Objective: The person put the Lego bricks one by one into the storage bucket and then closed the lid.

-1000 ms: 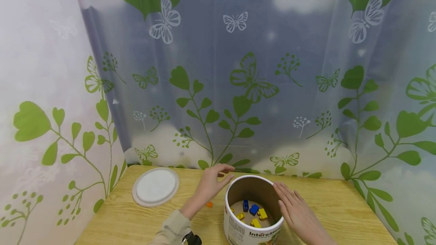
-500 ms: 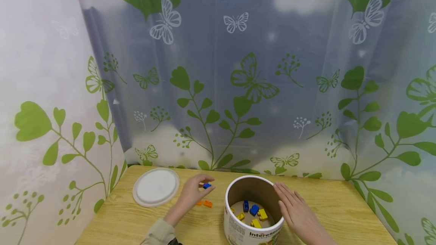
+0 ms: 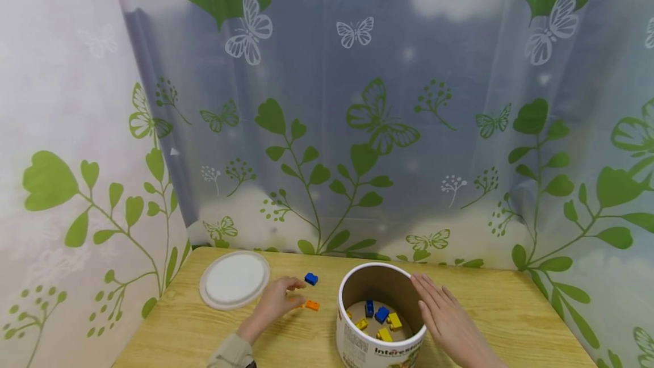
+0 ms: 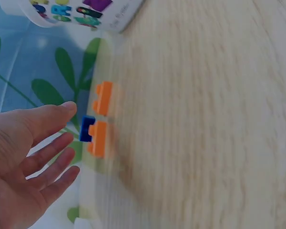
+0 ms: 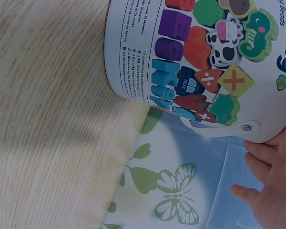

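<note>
My left hand is low over the table, fingers apart and nothing held. Its fingertips are close to an orange brick; a second orange brick is mostly hidden behind them. A blue brick lies just beyond. In the left wrist view, two orange bricks stand in a line, with the blue brick behind. My right hand rests with straight fingers against the right rim of a white round tub. Several yellow bricks and two blue bricks lie on its floor.
A round whitish lid lies flat at the table's back left. The wooden table ends at a printed curtain behind and at the sides. The tub's white handle hangs down its side in the right wrist view.
My left hand has moved from beside the tub's left rim, leftward past the blue brick, then down near the orange bricks. The right hand stays at the rim.
</note>
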`<state>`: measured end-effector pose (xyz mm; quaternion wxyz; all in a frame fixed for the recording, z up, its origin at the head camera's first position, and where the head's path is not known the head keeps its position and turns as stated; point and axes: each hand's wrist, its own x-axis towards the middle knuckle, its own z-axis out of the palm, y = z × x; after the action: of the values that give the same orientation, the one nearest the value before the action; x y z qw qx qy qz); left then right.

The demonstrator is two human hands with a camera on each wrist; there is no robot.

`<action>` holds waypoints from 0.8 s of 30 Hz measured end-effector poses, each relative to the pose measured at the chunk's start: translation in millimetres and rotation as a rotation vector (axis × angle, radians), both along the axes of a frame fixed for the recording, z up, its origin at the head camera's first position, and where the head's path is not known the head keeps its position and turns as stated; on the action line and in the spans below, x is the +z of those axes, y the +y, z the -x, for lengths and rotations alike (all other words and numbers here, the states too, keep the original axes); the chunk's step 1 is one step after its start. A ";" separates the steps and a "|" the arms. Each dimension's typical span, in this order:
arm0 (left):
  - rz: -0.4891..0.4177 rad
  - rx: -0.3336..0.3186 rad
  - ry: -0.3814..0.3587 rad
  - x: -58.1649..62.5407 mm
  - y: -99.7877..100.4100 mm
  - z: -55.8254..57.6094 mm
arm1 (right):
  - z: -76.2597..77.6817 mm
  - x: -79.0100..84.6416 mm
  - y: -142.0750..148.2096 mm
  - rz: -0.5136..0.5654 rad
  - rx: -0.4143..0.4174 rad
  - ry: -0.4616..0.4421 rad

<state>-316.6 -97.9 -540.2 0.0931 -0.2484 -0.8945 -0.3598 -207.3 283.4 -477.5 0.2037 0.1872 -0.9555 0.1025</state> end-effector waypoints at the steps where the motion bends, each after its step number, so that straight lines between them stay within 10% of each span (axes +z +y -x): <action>1: 0.008 -0.004 0.010 -1.6 -0.9 0.1 | 0.1 0.1 0.1 -0.001 0.001 -0.001; 24: 0.019 -0.081 -0.140 -15.4 -8.2 3.0 | 0.6 -1.0 1.2 0.001 0.003 -0.010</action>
<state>-319.6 -106.1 -555.6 0.0135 -0.2597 -0.8914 -0.3713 -207.9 284.6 -478.5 0.1990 0.1881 -0.9561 0.1041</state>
